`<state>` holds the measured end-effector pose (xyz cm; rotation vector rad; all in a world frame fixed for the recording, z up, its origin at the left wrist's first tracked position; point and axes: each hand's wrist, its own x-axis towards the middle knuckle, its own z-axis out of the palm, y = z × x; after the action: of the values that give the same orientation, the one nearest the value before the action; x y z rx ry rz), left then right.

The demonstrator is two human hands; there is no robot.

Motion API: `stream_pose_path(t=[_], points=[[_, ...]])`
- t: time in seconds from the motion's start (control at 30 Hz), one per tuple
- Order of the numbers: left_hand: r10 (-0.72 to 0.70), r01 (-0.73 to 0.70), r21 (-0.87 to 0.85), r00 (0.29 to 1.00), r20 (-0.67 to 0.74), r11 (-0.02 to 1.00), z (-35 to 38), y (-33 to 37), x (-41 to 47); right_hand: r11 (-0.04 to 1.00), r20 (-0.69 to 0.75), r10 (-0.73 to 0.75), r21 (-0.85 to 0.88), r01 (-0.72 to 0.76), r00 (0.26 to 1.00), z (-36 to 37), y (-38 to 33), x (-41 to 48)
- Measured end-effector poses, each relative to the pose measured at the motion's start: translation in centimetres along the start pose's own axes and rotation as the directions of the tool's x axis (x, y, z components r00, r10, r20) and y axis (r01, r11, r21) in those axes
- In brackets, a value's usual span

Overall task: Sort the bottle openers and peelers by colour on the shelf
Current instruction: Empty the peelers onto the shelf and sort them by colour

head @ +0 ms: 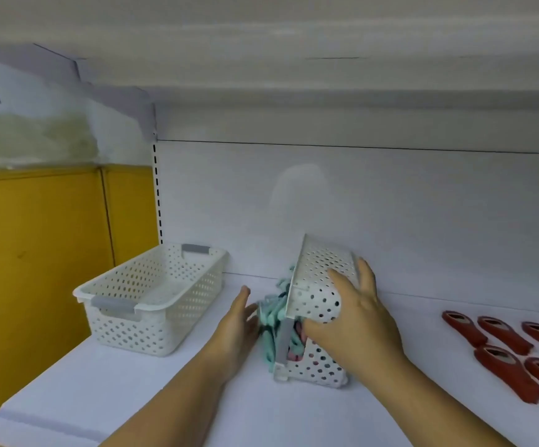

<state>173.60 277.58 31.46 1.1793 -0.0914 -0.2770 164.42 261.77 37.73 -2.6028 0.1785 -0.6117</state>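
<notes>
At the far left of the white shelf (139,391), a white perforated plastic basket with grey handle grips (152,298) is standing upright with its opening upward, its long axis running from the near-left edge toward the back wall on the right. It is sitting well apart from both hands.

Just right of it, the person's left hand (234,327) is reaching forward with the fingers stretched out and loosely spread, gripping nothing. Its fingertips are lying just beside, perhaps touching, a heap of mint-green plastic utensils (273,312) spilling onto the shelf; the blur makes it hard to say whether these are peelers or openers, or which way any single one is pointing.

The heap is coming out of a second white perforated basket (318,285), which is tipped onto its side so that its opening is facing left toward the left hand, its long axis running from the near edge back toward the wall. Some pink pieces (295,343) are showing inside its mouth. The right hand (355,321) is clasping this tilted basket from the right, fingers wrapped over its underside and thumb at its near end.

At the far right, well apart from the hands, five red flat-handled utensils (500,346) are lying in two rows, their long axes slanting from back-left to near-right.
</notes>
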Motion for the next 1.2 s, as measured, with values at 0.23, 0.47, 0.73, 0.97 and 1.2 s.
stream_pose_path(t=[0.23, 0.47, 0.73, 0.97, 1.2], points=[[0.071, -0.072, -0.027, 0.997, -0.011, 0.997, -1.6, -0.4, 0.8, 0.983, 0.003, -0.124, -0.134, 0.123, 0.992, 1.2, -2.2, 0.2], [0.132, -0.099, 0.273, 0.986, -0.105, 0.957, -1.8, -1.1, 1.3, 0.975, 0.043, -0.157, -0.149, 0.162, 0.987, 0.9, -2.5, 0.5], [0.240, -0.184, 0.416, 0.967, -0.086, 0.890, -2.4, -0.8, 1.3, 0.933, 0.158, -0.210, -0.264, 0.246, 0.965, -0.5, -4.2, 2.0], [0.315, -0.223, 0.710, 0.949, 0.002, 0.668, -1.8, -1.3, 0.9, 0.722, 0.309, -0.293, -0.549, 0.421, 0.905, -2.4, -4.7, 2.0], [0.295, -0.231, 0.806, 0.953, 0.074, 0.545, -2.0, -1.7, 1.0, 0.670, 0.383, -0.306, -0.564, 0.483, 0.872, -5.5, -0.9, 1.8]])
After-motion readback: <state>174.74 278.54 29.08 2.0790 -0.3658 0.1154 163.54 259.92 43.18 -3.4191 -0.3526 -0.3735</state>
